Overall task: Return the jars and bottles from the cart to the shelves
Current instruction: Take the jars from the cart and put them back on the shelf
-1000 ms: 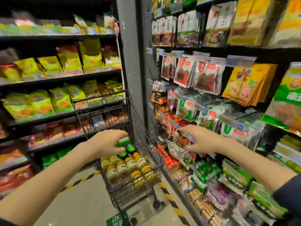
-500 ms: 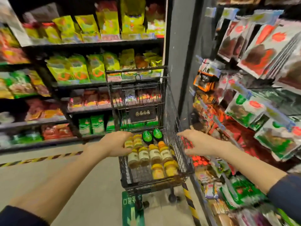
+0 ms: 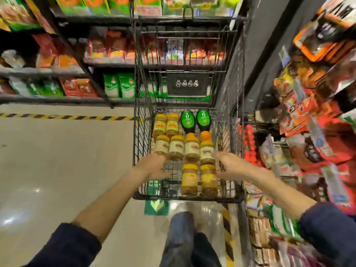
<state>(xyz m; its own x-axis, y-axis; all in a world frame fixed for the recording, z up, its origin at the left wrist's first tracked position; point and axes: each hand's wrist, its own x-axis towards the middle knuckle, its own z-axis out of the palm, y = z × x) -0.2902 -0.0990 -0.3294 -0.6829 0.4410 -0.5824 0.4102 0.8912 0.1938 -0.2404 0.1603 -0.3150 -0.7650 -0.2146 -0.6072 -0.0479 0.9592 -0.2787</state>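
Observation:
A black wire cart (image 3: 234,132) stands in front of me and holds several yellow-lidded jars (image 3: 191,146) in rows. Two dark bottles with green labels (image 3: 195,120) lie at the cart's far end. My left hand (image 3: 152,167) reaches in over the near left corner, its fingers spread, with the fingertips at the near left jar (image 3: 161,146). My right hand (image 3: 232,166) comes in from the right with straight fingers that point at the jar (image 3: 207,153) on the right side. Neither hand grips a jar. The picture is blurred by motion.
Shelves with packets (image 3: 119,87) run behind the cart and to the left. A rack of hanging snack bags (image 3: 300,105) and red-capped bottles (image 3: 250,143) crowds the right side. Yellow-black tape (image 3: 67,117) marks the floor. My leg (image 3: 181,234) is below the cart.
My view has tipped down over the cart. Both hands have moved in over the cart's near end, the right one away from the right-hand shelf and towards the jars.

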